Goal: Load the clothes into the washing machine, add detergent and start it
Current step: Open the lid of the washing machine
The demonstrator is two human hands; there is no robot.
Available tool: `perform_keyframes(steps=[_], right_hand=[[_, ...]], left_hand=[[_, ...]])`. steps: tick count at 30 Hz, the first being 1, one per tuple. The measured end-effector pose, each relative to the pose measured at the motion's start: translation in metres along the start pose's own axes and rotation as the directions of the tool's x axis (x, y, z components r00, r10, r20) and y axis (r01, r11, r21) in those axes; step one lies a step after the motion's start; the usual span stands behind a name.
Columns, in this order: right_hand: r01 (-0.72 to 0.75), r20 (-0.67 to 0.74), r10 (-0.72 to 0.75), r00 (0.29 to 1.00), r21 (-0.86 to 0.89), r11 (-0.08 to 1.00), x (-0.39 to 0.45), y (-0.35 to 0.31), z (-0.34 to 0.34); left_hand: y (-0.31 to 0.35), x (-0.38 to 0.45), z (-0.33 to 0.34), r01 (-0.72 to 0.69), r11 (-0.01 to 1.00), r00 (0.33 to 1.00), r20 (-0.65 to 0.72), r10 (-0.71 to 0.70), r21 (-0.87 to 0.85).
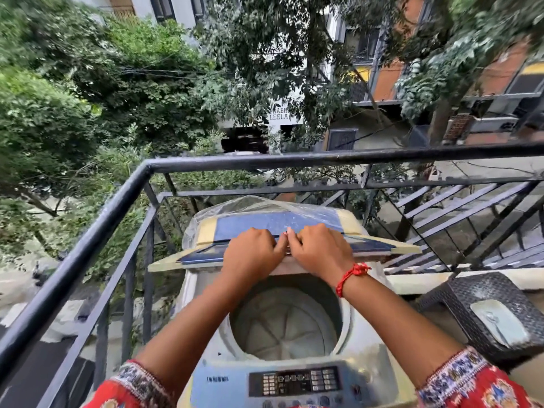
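Note:
A top-loading washing machine point(203, 293) stands on a balcony right below me. Its blue and cream folding lid point(371, 246) is raised and folded back, partly under clear plastic sheeting point(259, 206). The round drum point(284, 328) lies open and holds no clothes. My left hand point(253, 254) and my right hand point(319, 248) sit side by side on the lid's folded front edge, fingers curled over it. The control panel point(294, 381) with its buttons is at the near edge. No clothes or detergent are in view.
A black metal railing point(88, 231) runs along the left and far side of the balcony, close behind the machine. At the right stands a dark woven stool point(477, 290) with a pale flat object point(497, 322) on it. Trees and buildings lie beyond.

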State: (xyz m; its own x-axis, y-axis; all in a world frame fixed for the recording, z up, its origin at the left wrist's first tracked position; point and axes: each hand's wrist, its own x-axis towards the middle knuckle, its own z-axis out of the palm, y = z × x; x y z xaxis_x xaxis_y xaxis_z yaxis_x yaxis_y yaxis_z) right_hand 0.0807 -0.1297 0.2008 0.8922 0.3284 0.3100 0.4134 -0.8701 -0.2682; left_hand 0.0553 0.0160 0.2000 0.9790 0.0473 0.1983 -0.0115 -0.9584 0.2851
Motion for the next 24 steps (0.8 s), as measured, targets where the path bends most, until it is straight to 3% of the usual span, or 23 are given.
perform_keyframes(steps=[6,15,24], right_hand=[[0.027,-0.042,-0.027,0.999,-0.019,0.999,0.047,0.002,-0.01],[-0.025,0.005,0.025,1.0,-0.042,0.999,0.142,0.008,-0.026],[-0.073,0.149,0.08,0.986,-0.048,0.996,0.221,0.019,-0.02]], left_hand=[[0.0,0.047,-0.023,-0.038,0.998,0.998,0.045,0.04,-0.044],[-0.003,0.122,-0.049,-0.11,0.992,0.953,-0.277,0.121,0.055],[-0.022,0.209,-0.041,-0.105,0.994,0.961,-0.257,0.101,-0.001]])
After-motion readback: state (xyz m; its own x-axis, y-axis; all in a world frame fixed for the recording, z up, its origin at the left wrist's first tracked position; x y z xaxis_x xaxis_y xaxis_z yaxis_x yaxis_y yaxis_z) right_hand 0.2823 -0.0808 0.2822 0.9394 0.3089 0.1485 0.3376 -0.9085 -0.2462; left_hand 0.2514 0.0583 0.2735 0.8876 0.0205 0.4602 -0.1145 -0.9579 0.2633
